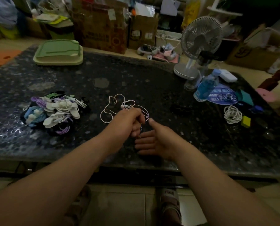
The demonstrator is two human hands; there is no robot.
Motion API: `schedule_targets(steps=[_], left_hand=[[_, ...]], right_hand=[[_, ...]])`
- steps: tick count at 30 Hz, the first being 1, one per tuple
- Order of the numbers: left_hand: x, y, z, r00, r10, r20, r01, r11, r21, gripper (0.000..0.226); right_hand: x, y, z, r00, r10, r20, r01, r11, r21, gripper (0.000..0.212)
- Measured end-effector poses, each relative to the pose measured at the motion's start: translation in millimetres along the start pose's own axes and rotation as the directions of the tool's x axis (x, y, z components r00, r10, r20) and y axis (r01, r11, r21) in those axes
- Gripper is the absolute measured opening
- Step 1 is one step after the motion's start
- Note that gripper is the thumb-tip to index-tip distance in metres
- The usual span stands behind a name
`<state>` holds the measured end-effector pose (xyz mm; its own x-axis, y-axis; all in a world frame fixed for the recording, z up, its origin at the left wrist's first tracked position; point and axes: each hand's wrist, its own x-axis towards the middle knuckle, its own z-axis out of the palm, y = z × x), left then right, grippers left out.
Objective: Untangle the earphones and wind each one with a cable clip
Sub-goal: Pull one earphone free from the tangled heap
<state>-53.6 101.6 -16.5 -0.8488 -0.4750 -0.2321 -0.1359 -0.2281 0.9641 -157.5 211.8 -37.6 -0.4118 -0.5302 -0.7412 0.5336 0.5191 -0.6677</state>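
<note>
Forearms reach over table. Left hand curled round bunched cord of earphones — rest lies slack in loops beyond it, probably for untangling. Right hand empty, fingers straight — likely ready for strand. Clip pile well left.

Left hand curled round the earphone cable, right hand open beside it

This looks like a cluttered home room. Beyond the grip of the left hand on the earphone cable, cardboard boxes and paper bags crowd the far side of a dark stone table. Up and right of the grip stand a desk fan and a water bottle. Nearer than it, a sandalled foot rests on pale floor tiles.
</note>
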Motion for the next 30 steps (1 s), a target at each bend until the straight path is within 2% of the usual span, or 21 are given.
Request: schedule_targets(steps=[2,3,4,6,7,8,11,13,16,17,19,21,23,24,25,26,28,29,30], left_hand=[[-2,-2,7,0.999,-0.025,0.035,0.022,0.996,0.081,0.027],[-4,-4,9,0.999,-0.015,0.042,0.007,0.982,0.187,0.025],[-3,-7,7,0.999,0.016,0.04,-0.029,0.935,0.354,0.025],[0,-16,-3,0.996,0.095,0.006,-0.073,0.723,0.687,0.021],[0,-19,-8,0.994,0.108,-0.018,-0.054,0.627,0.777,0.017],[1,-23,-14,0.995,0.091,-0.029,-0.029,0.574,0.818,0.012],[0,-26,-21,0.999,-0.039,0.039,-0.014,0.497,0.868,0.004],[-2,-26,-21,0.99,-0.08,0.12,-0.075,0.425,0.902,0.005],[-5,-25,-20,0.974,-0.101,0.205,-0.158,0.352,0.923,0.009],[-5,-24,-19,0.972,-0.099,0.213,-0.162,0.376,0.912,0.01],[-6,-18,-18,0.988,-0.008,0.157,-0.125,0.566,0.815,0.008],[-4,-6,-19,0.967,0.252,-0.028,-0.177,0.75,0.637,0.006],[1,9,-25,0.843,0.503,-0.189,-0.321,0.754,0.574,0.013],[2,15,-27,0.808,0.552,-0.207,-0.365,0.744,0.56,0.024],[2,21,-28,0.818,0.547,-0.179,-0.381,0.747,0.544,0.036],[3,25,-27,0.862,0.495,-0.107,-0.381,0.772,0.509,0.042],[-1,30,-19,0.934,0.35,0.074,-0.352,0.864,0.36,0.026],[-2,31,-14,0.947,0.286,0.144,-0.317,0.904,0.288,0.018],[-4,30,-11,0.951,0.244,0.189,-0.287,0.926,0.246,0.023]], right_hand=[[14,-5,5,1.0,-0.016,0.016,0.014,0.99,0.139,0.064],[22,-7,5,0.998,-0.046,-0.046,0.051,0.992,0.115,0.055],[28,-9,4,0.985,-0.1,-0.143,0.103,0.994,0.019,0.045],[38,-12,2,0.906,-0.26,-0.335,0.174,0.948,-0.267,0.032],[41,-12,1,0.874,-0.308,-0.377,0.185,0.926,-0.329,0.03],[44,-14,0,0.866,-0.316,-0.388,0.192,0.926,-0.325,0.029],[52,-17,4,0.864,-0.302,-0.403,0.204,0.941,-0.268,0.031],[59,-22,7,0.855,-0.314,-0.413,0.201,0.934,-0.294,0.033],[62,-26,8,0.847,-0.345,-0.404,0.19,0.907,-0.377,0.017],[60,-27,7,0.842,-0.373,-0.39,0.215,0.895,-0.391,0.015],[54,-31,4,0.812,-0.474,-0.341,0.335,0.856,-0.393,0.017],[36,-41,-2,0.795,-0.541,-0.274,0.441,0.826,-0.352,0.019],[8,-52,-8,0.808,-0.571,-0.149,0.531,0.814,-0.235,0.021],[-10,-55,-10,0.817,-0.574,-0.056,0.559,0.813,-0.163,0.022],[-26,-57,-11,0.826,-0.563,0.036,0.563,0.818,-0.12,0.021],[-40,-57,-12,0.829,-0.547,0.116,0.557,0.823,-0.107,0.021],[-59,-56,-15,0.814,-0.54,0.211,0.567,0.818,-0.093,0.023],[-62,-55,-18,0.804,-0.557,0.209,0.58,0.812,-0.066,0.023],[-63,-54,-21,0.797,-0.576,0.182,0.59,0.807,-0.029,0.024]])
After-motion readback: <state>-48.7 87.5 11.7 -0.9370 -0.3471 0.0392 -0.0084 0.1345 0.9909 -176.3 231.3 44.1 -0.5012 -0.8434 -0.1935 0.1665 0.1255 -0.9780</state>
